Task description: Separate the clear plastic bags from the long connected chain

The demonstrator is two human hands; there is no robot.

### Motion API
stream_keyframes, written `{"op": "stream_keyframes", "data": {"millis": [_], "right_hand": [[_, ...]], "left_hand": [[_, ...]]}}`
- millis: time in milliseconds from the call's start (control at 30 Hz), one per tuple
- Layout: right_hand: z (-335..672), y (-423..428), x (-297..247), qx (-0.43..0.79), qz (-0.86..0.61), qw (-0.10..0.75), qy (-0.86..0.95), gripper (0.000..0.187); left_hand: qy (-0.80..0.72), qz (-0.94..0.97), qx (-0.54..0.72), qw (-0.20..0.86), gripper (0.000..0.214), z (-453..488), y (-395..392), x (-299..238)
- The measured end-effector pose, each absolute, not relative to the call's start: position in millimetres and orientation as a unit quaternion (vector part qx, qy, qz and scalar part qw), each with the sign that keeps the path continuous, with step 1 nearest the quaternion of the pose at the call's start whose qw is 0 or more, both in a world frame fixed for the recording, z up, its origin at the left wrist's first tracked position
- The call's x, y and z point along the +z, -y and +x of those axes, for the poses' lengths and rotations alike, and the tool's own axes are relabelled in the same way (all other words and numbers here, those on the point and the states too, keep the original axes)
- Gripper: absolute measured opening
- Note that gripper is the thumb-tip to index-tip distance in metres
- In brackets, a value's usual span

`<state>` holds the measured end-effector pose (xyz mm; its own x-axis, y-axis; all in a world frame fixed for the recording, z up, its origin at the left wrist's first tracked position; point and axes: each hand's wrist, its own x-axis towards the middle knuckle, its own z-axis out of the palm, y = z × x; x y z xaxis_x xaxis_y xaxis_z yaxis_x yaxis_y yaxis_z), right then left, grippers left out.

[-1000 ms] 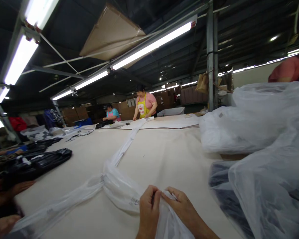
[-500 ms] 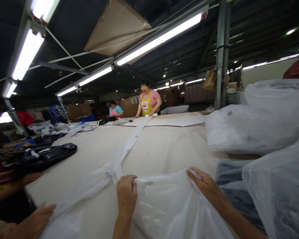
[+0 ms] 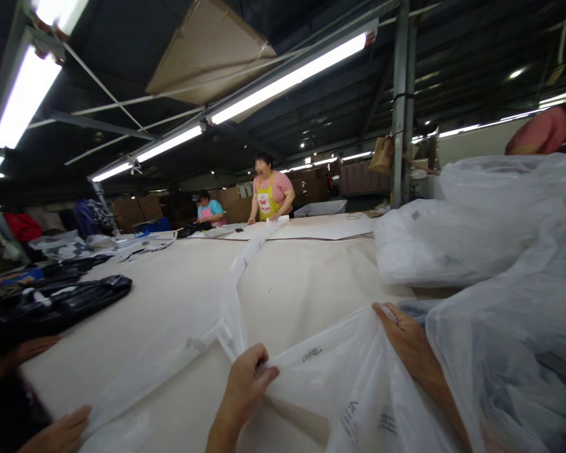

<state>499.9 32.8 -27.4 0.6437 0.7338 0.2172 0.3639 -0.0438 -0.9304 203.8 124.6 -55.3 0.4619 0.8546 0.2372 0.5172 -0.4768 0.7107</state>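
Both my hands grip a clear plastic bag [image 3: 306,377] with dark printed text, stretched between them low in the view. My left hand [image 3: 248,387] pinches the bag's edge at its left, thumb against curled fingers. At the upper right of the bag, my right hand [image 3: 403,333] is closed on its gathered edge. A long strip of thin plastic [image 3: 236,283] runs from near my left hand toward the far side of the table. Another printed plastic piece [image 3: 170,358] stretches left, to a co-worker's hand [image 3: 63,431].
A pale-covered table [image 3: 302,283] spreads ahead. Bulky filled plastic bags [image 3: 453,239] are piled at the right. Black plastic [image 3: 75,302] lies at the left. Across the table a person in a yellow apron [image 3: 271,195] holds the strip's far end; another person [image 3: 210,211] works beyond.
My right hand has moved right and slightly up, pulling the bag's edge. My left hand has turned and dropped a little. The bag is now slanted and more creased, and the view has shifted right.
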Motion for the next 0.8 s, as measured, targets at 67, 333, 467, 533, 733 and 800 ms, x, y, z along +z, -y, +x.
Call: {"op": "stream_keyframes", "data": {"millis": [67,333,467,533,733,800], "right_hand": [[499.6,-33.0,-28.8,0.167,-0.701,0.577,0.385,0.039],[509.4,-39.7,-42.4,0.162,-0.668,0.603,0.405,0.035],[502.1,-35.1,-35.0,0.172,-0.67,0.589,0.417,0.035],[497.2,-31.8,-29.2,0.176,-0.675,0.58,0.42,0.036],[494.4,-30.4,-29.8,0.168,-0.664,0.554,0.473,0.033],[495.1,-31.8,-34.2,0.163,-0.647,0.551,0.501,0.032]], "left_hand": [[-0.399,0.793,0.293,0.356,0.023,203.3,-124.3,-53.0],[-0.395,0.709,0.375,0.448,0.025,204.2,-129.0,-52.8],[-0.408,0.686,0.382,0.466,0.028,205.7,-130.6,-56.2],[-0.413,0.687,0.371,0.469,0.032,206.0,-130.1,-56.1],[-0.421,0.62,0.428,0.506,0.035,209.8,-128.0,-57.1],[-0.431,0.565,0.47,0.524,0.035,209.0,-132.6,-62.0]]}}
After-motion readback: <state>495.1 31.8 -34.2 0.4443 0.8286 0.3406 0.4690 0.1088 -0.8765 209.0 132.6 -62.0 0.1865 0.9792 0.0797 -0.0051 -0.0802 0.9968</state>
